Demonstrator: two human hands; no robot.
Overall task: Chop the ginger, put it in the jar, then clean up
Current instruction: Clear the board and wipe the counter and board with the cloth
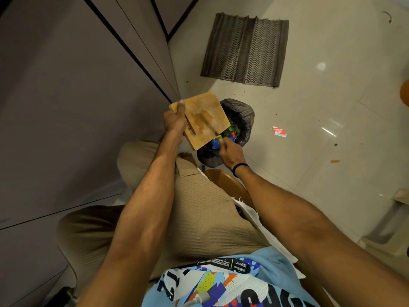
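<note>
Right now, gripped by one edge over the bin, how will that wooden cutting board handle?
Probably stiff: the cutting board looks flat though the left hand grips only one edge. Likely fairly light, since one hand holds it tilted above the bin. The damp-looking patch under the right hand's knife could make it slippery.

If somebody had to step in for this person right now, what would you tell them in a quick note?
The left hand grips the cutting board, tilted over the lined bin.
The right hand holds what looks like a knife, blurred, its blade across the board.
Done: unclear, since ginger and jar are out of view. The board is stained but nearly bare.
Left: probably finish scraping into the bin, then clean board and knife.
</note>
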